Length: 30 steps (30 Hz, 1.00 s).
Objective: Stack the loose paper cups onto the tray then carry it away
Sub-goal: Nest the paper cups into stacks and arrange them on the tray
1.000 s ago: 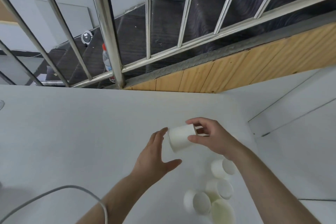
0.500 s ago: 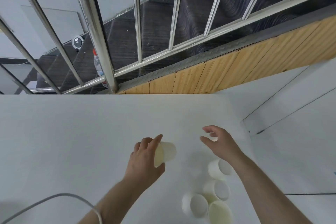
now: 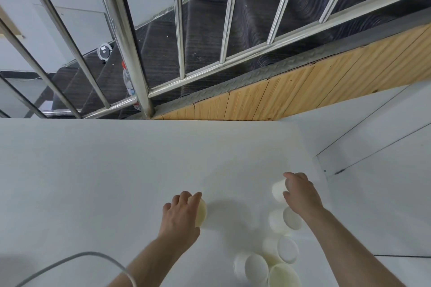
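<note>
Left hand (image 3: 180, 215) closed around a cream-lined white paper cup (image 3: 201, 212), fingers over its top, the cup low against the white tabletop (image 3: 93, 182). Right hand (image 3: 300, 196) curled over a second white paper cup (image 3: 278, 190) near the table's right edge; whether the fingers fully clamp it cannot be told. Every cup whose mouth shows is empty. Four more loose white paper cups lie below the right wrist: one on its side (image 3: 283, 220), one next to it (image 3: 281, 249), one nearer the viewer (image 3: 250, 268), and an open-mouthed cup with a cream interior (image 3: 283, 276) at the frame's bottom edge. No tray is in view. Half a second earlier the right hand was empty and spread above the table, and the left hand held its cup higher. A grey cable (image 3: 70, 263) curves at lower left.
</note>
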Available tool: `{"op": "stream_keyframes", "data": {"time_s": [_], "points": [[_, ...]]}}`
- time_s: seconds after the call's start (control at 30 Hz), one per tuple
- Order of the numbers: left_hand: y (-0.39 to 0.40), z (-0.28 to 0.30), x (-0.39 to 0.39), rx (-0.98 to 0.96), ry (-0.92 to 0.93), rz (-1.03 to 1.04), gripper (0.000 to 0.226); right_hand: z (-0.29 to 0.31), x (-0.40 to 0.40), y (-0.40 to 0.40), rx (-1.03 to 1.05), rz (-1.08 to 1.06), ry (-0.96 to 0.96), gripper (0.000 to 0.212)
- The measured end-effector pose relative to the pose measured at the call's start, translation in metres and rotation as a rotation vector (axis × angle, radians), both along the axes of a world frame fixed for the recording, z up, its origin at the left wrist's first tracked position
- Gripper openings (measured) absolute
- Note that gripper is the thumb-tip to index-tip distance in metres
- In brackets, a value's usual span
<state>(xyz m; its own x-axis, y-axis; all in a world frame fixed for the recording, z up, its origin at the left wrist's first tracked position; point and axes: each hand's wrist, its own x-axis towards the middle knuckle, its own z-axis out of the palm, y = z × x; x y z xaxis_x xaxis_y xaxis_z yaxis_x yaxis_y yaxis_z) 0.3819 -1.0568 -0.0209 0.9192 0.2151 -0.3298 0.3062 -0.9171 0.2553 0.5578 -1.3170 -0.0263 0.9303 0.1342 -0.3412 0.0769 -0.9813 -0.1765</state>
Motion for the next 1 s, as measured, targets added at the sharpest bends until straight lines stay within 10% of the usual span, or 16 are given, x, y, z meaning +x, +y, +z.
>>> {"op": "stream_keyframes", "data": {"time_s": [0.2, 0.47, 0.73, 0.9, 1.0], "points": [[0.001, -0.001, 0.001, -0.091, -0.083, 0.024, 0.090, 0.035, -0.008, 0.023, 0.399, -0.021, -0.006, 0.050], [-0.011, 0.033, 0.009, -0.611, -0.451, 0.087, 0.101, 0.083, -0.051, 0.062, 1.187, -0.230, 0.583, 0.031], [-0.015, 0.042, 0.004, -0.656, -0.532, 0.052, 0.076, 0.079, -0.067, 0.067, 1.241, -0.248, 0.724, 0.033], [-0.015, 0.036, 0.007, -0.460, -0.510, -0.004, 0.082, 0.073, -0.077, 0.076, 0.864, -0.105, 0.078, 0.020], [-0.019, 0.033, 0.008, -0.359, -0.499, -0.052, 0.081, 0.075, -0.087, 0.083, 0.780, 0.064, 0.030, 0.023]]}}
